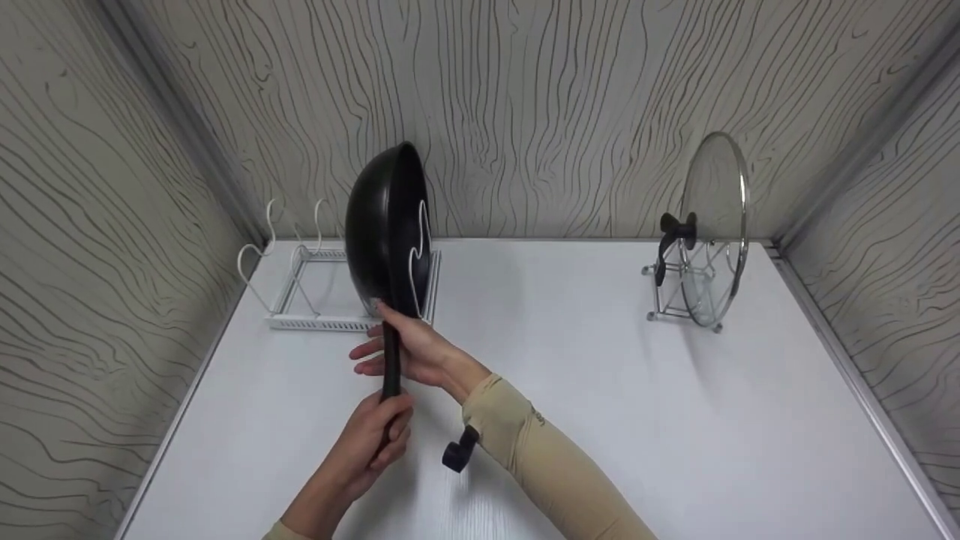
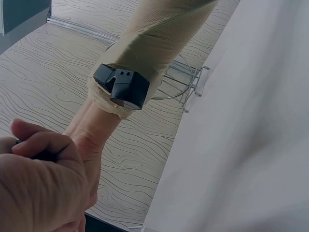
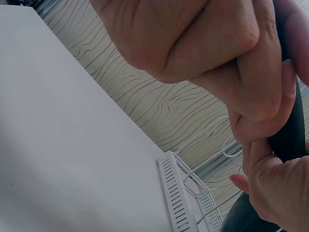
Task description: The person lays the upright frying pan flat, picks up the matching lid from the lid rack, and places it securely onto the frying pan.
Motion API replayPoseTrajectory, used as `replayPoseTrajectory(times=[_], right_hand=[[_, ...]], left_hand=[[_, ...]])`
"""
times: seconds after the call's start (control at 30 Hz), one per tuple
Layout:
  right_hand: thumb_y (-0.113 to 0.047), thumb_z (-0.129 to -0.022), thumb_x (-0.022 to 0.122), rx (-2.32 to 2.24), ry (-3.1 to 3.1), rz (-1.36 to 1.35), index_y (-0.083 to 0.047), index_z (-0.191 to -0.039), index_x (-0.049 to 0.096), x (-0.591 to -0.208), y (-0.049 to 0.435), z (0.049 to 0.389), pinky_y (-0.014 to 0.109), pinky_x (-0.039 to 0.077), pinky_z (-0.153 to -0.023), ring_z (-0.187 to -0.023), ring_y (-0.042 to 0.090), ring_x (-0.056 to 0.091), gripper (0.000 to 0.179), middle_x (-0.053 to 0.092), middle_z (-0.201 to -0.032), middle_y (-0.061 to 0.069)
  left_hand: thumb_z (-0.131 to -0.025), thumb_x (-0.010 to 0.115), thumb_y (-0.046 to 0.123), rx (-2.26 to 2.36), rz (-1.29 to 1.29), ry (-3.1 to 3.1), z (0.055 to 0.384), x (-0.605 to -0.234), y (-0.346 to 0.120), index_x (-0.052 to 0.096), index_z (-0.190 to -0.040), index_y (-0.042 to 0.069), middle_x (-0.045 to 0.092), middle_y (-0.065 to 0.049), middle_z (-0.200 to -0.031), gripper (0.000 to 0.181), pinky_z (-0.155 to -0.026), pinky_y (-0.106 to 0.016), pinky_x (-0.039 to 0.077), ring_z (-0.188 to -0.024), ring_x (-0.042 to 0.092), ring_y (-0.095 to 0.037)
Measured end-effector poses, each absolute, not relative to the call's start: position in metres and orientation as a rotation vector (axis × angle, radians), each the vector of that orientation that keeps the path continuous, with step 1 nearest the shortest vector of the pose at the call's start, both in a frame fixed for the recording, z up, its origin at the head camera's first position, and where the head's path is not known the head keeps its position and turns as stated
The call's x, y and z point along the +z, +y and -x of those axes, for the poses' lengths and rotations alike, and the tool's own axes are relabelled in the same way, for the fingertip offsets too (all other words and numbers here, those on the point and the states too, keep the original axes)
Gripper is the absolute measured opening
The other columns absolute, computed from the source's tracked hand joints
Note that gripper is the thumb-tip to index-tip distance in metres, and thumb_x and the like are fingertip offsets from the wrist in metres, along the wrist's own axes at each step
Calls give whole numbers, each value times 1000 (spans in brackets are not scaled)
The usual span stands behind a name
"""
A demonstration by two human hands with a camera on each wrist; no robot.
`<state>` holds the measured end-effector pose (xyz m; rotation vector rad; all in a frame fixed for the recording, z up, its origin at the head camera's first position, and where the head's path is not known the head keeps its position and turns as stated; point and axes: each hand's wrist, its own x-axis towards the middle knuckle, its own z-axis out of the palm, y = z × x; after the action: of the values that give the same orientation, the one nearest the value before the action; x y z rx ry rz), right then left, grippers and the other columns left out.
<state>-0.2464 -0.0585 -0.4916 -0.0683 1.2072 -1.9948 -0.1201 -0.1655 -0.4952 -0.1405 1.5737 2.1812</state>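
A black wok stands on its side at the right end of a white dish rack, its hollow facing right behind a white wire divider. Its long handle points down toward me. My left hand grips the handle near its end, fingers curled round it, as the left wrist view also shows. Closer to the wok, my right hand has its palm against the handle. Its thumb touches the wok's lower side, and its fingers extend loosely past the handle to the left.
A glass lid with a black knob stands upright in a metal wire stand at the back right of the white table. Wood-grain panels enclose three sides. A small black camera is fixed at my right wrist.
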Motion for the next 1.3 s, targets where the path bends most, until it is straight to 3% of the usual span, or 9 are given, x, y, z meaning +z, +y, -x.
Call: replayPoseTrajectory(times=[0.2,0.33,0.6,1.3], right_hand=[[-47,-105,55,-2008,1260,30,2,-114,60,-493,-62,245,24,54,-59,-59,15,63,50,58,-72,2],[-40,-103,59,-2038,1250,10,-3,-104,60,-492,-64,245,21,49,-55,-56,10,54,37,50,-67,-3],[-26,-98,58,-2084,1292,-29,-12,-84,52,-489,-68,244,21,47,-50,-52,10,53,21,48,-63,-3],[-24,-95,56,-2071,1376,-31,-13,-82,51,-489,-69,240,23,48,-49,-52,11,55,18,51,-66,-2]], left_hand=[[-105,51,21,2185,130,1580,120,-495,-165,42,-86,10,42,9,-57,23,-38,-16,31,-38,40,-1],[-103,54,20,2190,138,1576,120,-495,-164,42,-88,10,42,9,-58,22,-38,-16,32,-38,40,-1],[-101,54,15,2191,146,1561,122,-494,-163,40,-90,10,42,10,-57,18,-39,-16,32,-38,41,-1],[-98,49,7,2164,91,1630,120,-497,-164,40,-89,10,40,10,-56,13,-38,-16,30,-38,39,-1]])
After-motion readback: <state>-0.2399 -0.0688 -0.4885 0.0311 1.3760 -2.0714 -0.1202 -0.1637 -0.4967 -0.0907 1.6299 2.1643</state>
